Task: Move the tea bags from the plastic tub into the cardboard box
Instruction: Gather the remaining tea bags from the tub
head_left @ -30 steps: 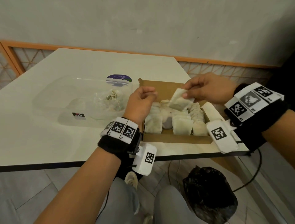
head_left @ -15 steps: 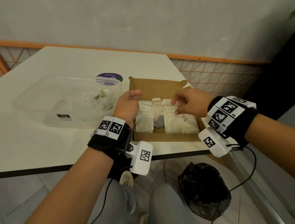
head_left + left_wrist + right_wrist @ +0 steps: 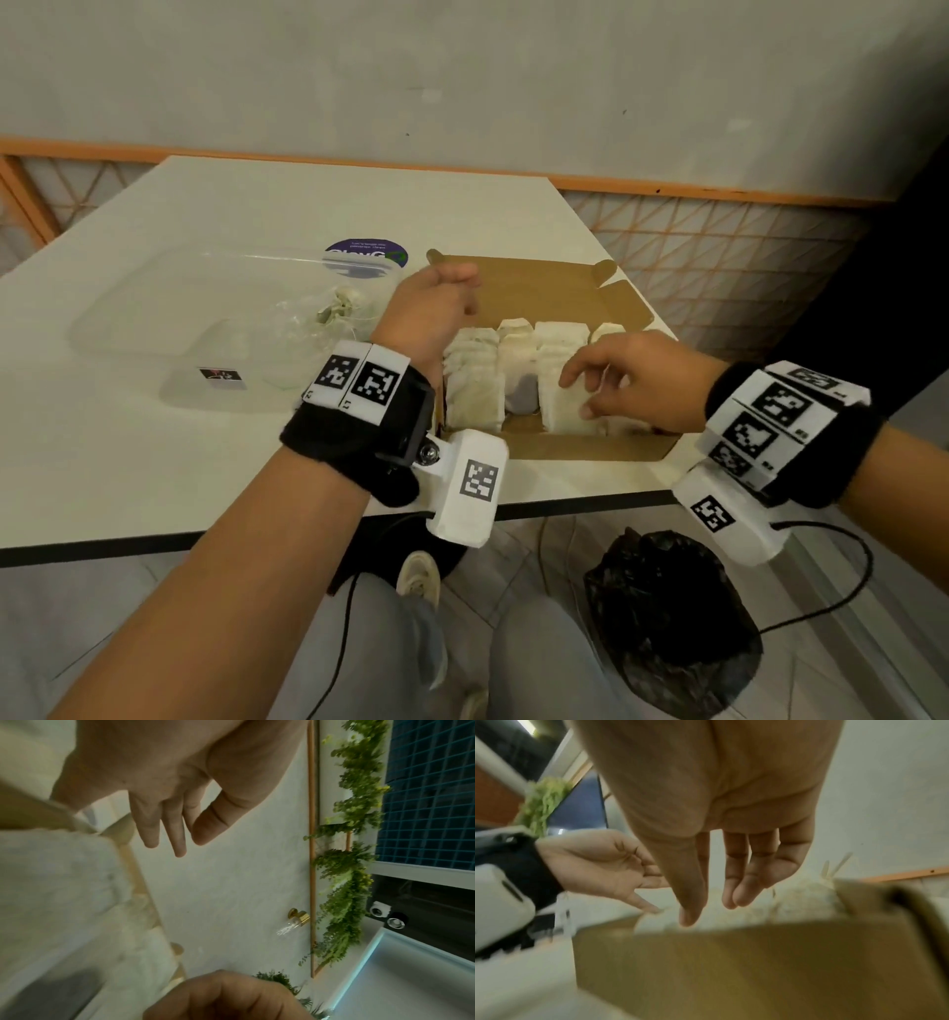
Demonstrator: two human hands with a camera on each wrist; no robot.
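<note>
The right hand (image 3: 637, 383), fingers relaxed and holding nothing, rests on the tea bags (image 3: 513, 370) beneath it to settle them in the cardboard box (image 3: 565, 295); the left hand (image 3: 429, 313) hovers loose and empty.

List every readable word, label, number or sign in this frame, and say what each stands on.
"L2", "L1": small marks under the square code tags on the left wristband.
Purple round sticker on the plastic tub: white lettering, too blurred to read.
Small dark label on the tub: unreadable.
</note>
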